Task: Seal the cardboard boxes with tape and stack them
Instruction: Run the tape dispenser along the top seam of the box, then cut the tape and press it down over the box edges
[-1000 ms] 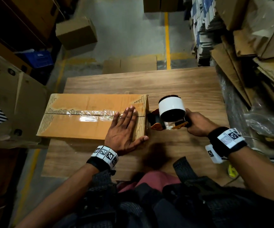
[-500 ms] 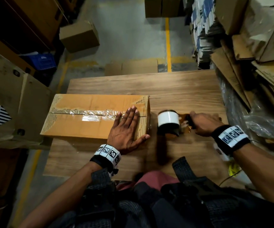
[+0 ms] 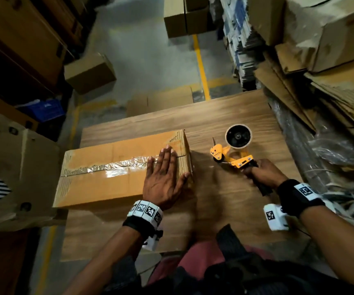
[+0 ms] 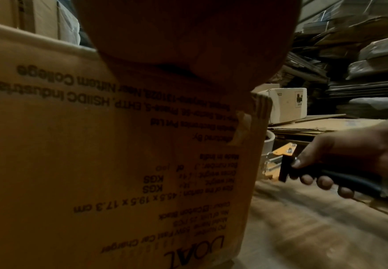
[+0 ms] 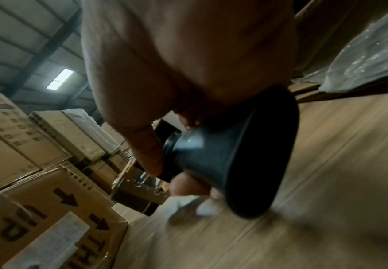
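Note:
A brown cardboard box [image 3: 112, 167] lies on the wooden table [image 3: 225, 201], with crinkled clear tape [image 3: 116, 167] along its top seam. My left hand [image 3: 163, 173] presses flat on the box's right end, fingers straight, thumb over the near edge. The box's printed side [image 4: 119, 163] fills the left wrist view. My right hand [image 3: 261, 173] grips the black handle [image 5: 223, 158] of an orange tape dispenser [image 3: 231, 154], which lies on its side on the table right of the box. Its tape roll [image 3: 238, 136] faces up.
A large carton [image 3: 12, 173] stands left of the table. Flattened cardboard and plastic wrap [image 3: 331, 128] pile along the right edge. Several boxes [image 3: 90, 72] sit on the floor beyond the table, beside a yellow floor line [image 3: 201, 67].
My right hand has drawn the dispenser away from the box's right end and laid it on its side on the table. My left hand has stayed pressed on the box.

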`<move>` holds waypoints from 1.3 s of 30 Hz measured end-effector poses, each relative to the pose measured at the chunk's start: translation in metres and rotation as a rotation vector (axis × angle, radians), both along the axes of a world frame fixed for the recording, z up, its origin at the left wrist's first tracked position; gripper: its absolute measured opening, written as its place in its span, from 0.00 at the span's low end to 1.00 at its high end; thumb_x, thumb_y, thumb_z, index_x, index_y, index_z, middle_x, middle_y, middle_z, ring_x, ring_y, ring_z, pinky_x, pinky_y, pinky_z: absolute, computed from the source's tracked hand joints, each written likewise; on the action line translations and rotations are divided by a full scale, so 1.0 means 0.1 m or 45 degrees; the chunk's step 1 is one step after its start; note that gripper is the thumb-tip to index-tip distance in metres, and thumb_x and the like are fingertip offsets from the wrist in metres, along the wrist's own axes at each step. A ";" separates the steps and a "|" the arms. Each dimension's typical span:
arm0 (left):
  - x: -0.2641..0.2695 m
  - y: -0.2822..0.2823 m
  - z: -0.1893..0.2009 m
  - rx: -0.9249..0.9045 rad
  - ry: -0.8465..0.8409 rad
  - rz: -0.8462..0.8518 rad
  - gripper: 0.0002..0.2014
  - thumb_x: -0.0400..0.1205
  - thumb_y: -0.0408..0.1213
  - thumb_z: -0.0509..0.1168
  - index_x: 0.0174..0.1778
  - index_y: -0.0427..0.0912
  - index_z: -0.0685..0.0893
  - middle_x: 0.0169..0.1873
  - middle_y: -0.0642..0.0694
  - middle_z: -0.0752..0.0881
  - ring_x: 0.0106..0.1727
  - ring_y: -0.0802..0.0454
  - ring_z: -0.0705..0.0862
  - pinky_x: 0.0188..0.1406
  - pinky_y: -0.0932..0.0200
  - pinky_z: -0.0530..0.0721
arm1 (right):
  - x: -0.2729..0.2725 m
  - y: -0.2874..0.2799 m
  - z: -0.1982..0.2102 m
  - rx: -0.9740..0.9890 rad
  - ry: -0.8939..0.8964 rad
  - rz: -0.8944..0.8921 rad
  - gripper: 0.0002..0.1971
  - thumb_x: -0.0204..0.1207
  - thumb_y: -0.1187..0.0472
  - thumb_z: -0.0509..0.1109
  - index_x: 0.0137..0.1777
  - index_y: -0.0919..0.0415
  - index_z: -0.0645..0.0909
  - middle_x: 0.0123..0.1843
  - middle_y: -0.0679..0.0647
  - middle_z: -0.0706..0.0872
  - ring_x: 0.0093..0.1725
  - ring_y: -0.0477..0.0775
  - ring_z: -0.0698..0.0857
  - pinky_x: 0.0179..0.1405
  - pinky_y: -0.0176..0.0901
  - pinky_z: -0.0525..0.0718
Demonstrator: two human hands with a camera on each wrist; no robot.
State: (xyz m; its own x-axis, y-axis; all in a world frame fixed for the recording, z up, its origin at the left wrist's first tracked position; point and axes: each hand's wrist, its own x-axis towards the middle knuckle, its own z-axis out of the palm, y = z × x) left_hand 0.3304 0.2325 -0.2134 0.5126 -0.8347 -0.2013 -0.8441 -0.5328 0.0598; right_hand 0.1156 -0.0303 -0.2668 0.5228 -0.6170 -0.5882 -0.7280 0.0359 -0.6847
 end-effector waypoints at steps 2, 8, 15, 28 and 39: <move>0.01 -0.07 0.02 -0.010 0.019 0.010 0.42 0.86 0.66 0.22 0.93 0.45 0.42 0.92 0.47 0.36 0.91 0.52 0.33 0.90 0.38 0.41 | 0.00 0.01 -0.08 0.014 0.058 0.048 0.06 0.75 0.62 0.76 0.43 0.66 0.89 0.34 0.62 0.92 0.27 0.54 0.87 0.29 0.41 0.79; 0.01 -0.23 0.01 -0.028 0.034 0.051 0.39 0.88 0.62 0.27 0.93 0.45 0.43 0.92 0.48 0.36 0.91 0.53 0.33 0.90 0.40 0.39 | -0.02 0.06 -0.12 -0.310 0.479 0.230 0.25 0.67 0.36 0.73 0.57 0.53 0.87 0.57 0.60 0.92 0.55 0.65 0.91 0.51 0.50 0.88; -0.01 -0.24 0.02 -0.018 0.048 0.048 0.37 0.88 0.59 0.25 0.92 0.47 0.39 0.91 0.49 0.33 0.90 0.54 0.31 0.91 0.42 0.36 | 0.35 0.58 0.23 -0.865 -0.423 0.188 0.30 0.85 0.45 0.67 0.81 0.62 0.75 0.78 0.61 0.81 0.76 0.64 0.80 0.73 0.56 0.80; 0.06 -0.20 -0.04 -0.075 0.032 -0.012 0.37 0.90 0.57 0.32 0.93 0.41 0.50 0.92 0.44 0.45 0.93 0.49 0.43 0.92 0.44 0.47 | 1.05 1.34 0.03 -0.031 -0.609 0.376 0.38 0.90 0.39 0.53 0.92 0.59 0.50 0.92 0.56 0.56 0.90 0.49 0.58 0.88 0.38 0.54; 0.24 0.07 0.12 -0.040 0.076 0.167 0.46 0.84 0.71 0.24 0.93 0.43 0.39 0.91 0.46 0.32 0.91 0.52 0.33 0.91 0.45 0.38 | 1.50 1.13 0.39 -0.145 -0.237 0.381 0.44 0.88 0.34 0.53 0.92 0.62 0.44 0.93 0.61 0.53 0.90 0.61 0.59 0.86 0.48 0.57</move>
